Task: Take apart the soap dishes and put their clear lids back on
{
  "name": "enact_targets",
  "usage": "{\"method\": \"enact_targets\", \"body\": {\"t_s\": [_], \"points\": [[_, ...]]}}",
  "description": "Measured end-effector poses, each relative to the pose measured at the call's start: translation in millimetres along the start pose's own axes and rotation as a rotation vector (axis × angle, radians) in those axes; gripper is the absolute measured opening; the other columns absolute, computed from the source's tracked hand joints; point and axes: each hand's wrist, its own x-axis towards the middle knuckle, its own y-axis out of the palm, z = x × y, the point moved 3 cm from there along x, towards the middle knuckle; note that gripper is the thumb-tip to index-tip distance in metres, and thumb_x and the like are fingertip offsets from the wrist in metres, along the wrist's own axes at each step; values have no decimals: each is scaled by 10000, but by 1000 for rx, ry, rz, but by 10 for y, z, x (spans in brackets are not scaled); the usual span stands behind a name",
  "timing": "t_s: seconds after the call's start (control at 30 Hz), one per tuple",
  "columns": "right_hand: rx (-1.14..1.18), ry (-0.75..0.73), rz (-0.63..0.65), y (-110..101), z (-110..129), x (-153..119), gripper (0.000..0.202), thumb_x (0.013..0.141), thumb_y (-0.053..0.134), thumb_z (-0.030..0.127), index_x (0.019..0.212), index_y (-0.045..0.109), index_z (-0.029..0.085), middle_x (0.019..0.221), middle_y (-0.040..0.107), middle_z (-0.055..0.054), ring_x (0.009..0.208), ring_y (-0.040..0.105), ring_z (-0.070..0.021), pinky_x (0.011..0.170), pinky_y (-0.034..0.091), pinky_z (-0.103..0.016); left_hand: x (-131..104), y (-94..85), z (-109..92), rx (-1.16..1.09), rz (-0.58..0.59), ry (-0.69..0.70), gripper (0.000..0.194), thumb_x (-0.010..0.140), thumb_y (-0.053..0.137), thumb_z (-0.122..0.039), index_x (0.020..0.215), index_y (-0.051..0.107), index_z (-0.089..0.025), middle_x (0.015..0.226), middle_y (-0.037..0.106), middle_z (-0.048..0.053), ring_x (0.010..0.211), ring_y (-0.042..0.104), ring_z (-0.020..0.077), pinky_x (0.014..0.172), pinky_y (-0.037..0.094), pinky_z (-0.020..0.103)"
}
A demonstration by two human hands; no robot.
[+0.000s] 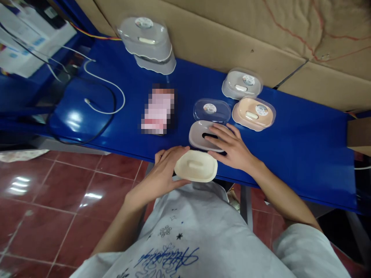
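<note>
A cream oval dish [191, 172] with a raised bar in its middle is at the table's front edge. My left hand [162, 172] is closed around its left end, thumb below and fingers along the upper rim. Just beyond it lies a grey oval shell [198, 133] with a dark slot. My right hand [232, 146] reaches over the shell's right side, fingers apart. Its fingertips are near the slot, and whether they press on the shell I cannot tell. A clear oval cover [217, 114] with a round label lies directly behind the shell.
A peach covered box [255, 116] and a grey covered box [242, 87] stand behind to the right. Stacked grey boxes [146, 36] stand at the back left. A blurred-out phone [159, 110] and a white cable [123, 98] lie on the blue table [304, 143].
</note>
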Motion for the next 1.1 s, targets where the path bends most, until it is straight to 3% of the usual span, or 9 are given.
{"method": "enact_targets", "body": {"t_s": [0.13,0.3,0.43,0.53,0.67,0.8,0.9,1.0,1.1], "points": [[-37,-38,-10,-30,77,-2,579,1093,550,538,1611,504,285,1707,479,-125,1634,368,-354,1321,241,-664,85,16,-83,5,-48,34,959,913,845,-466,1671,270,-345,1654,522,148,1530,491,397,1215,343,612],[-1,-339,-9,-90,390,-108,676,992,694,630,1516,599,214,1430,727,-125,1381,626,-301,1181,468,-510,105,53,-135,-191,-154,-2,962,807,924,-502,1590,393,-331,1576,561,144,1483,529,397,1212,399,608],[-31,-418,-87,-115,499,-175,439,1003,746,465,1388,696,260,1309,785,-73,1234,693,-258,1033,563,-437,20,122,-214,-634,-386,-50,1067,674,1016,-424,1547,403,-371,1600,493,126,1476,533,377,1204,459,560],[47,-388,-101,-113,490,-228,552,980,786,427,1502,624,350,1290,801,-7,1150,722,-226,950,598,-405,-30,189,-313,-1158,-495,-230,992,773,940,-437,1573,353,-460,1675,452,84,1514,520,355,1181,506,534],[85,-384,-91,-61,491,-313,732,960,817,330,1614,500,419,1237,821,58,1130,742,-190,953,621,-359,-69,241,-491,-1632,-355,-521,771,885,807,-431,1575,468,-373,1567,611,86,1501,548,354,1199,518,540],[19,-536,-157,-58,530,-330,493,1021,728,418,1505,642,371,1305,802,42,1172,743,-188,1014,626,-341,-65,228,-592,-1846,-208,-635,587,949,701,-419,1491,602,-216,1419,728,134,1471,582,390,1199,530,557],[54,-401,-176,-104,413,-246,572,1082,507,637,1547,602,317,1412,748,-34,1263,716,-255,1088,599,-449,-60,164,-552,-1856,-291,-660,566,994,630,-354,1536,573,-200,1394,755,121,1456,603,369,1174,562,527],[35,-91,-123,-102,177,-149,552,1093,561,495,1610,521,305,1520,677,-86,1380,654,-318,1178,512,-555,-97,83,-462,-1829,-405,-654,565,1011,608,-334,1560,556,-213,1409,755,110,1414,645,343,1099,624,468],[-51,18,-67,-46,23,-95,467,1074,625,330,1540,599,317,1466,722,-72,1355,674,-313,1210,458,-571,-144,68,-395,-1835,-395,-680,550,1018,600,-353,1553,566,-227,1407,757,112,1369,680,347,1018,668,462]]}}
